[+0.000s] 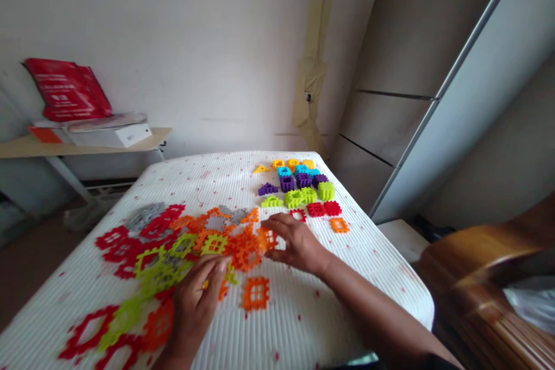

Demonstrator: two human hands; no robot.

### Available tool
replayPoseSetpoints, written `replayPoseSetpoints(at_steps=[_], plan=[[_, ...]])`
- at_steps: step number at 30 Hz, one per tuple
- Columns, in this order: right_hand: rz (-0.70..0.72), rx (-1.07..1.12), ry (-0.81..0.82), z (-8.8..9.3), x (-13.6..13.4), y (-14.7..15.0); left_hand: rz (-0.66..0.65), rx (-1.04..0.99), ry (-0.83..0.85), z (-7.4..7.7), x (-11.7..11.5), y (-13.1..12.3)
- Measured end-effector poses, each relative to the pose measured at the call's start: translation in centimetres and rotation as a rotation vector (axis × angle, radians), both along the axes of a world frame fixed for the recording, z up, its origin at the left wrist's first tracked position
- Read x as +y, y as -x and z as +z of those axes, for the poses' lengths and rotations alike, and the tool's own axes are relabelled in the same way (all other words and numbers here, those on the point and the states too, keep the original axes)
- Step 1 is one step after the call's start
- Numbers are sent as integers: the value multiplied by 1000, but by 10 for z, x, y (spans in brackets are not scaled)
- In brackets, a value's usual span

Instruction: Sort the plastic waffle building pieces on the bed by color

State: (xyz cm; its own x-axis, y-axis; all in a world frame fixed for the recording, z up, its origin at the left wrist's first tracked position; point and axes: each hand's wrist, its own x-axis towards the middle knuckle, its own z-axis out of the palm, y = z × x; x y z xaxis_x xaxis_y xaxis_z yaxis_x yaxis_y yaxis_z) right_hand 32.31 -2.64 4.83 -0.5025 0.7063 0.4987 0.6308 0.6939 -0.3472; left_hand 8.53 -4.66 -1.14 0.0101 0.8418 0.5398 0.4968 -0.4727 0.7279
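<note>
head view, right hand (299, 243) at orange pieces (245, 248)

Blurred fingers, half-hidden pieces.
I can't tell whether the left hand (197, 298) grips the tiny yellow bit (205, 284) showing between its smeared fingers; that hand also partly covers an orange piece (158, 324). The right hand (299, 243) hides part of an orange window piece (269, 237), so I can't judge contact. I can't read the print on the bag (71, 89). Picture edges crop the tablecloth (243, 344) and blurred brown furniture (481, 295).
</note>
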Motion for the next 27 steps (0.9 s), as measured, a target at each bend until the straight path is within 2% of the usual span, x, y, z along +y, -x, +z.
replayPoseSetpoints(at_steps=[3, 6, 10, 17, 21, 27], plan=[[-196, -54, 74, 6, -6, -62, 12, 18, -48, -4, 2, 1], [-376, -201, 78, 2, -10, -120, 6, 16, -57, -7, 4, 1], [-484, -326, 121, -13, -11, -166, 28, 24, -62, -3, 3, 0], [-488, -310, 143, -33, -5, -182, 40, 78, -103, 1, 3, 0], [-432, -278, 114, -39, -3, -182, 23, 90, -113, 0, 2, -2], [-349, -289, 71, -50, 0, -187, 9, 171, -194, 9, -5, -9]])
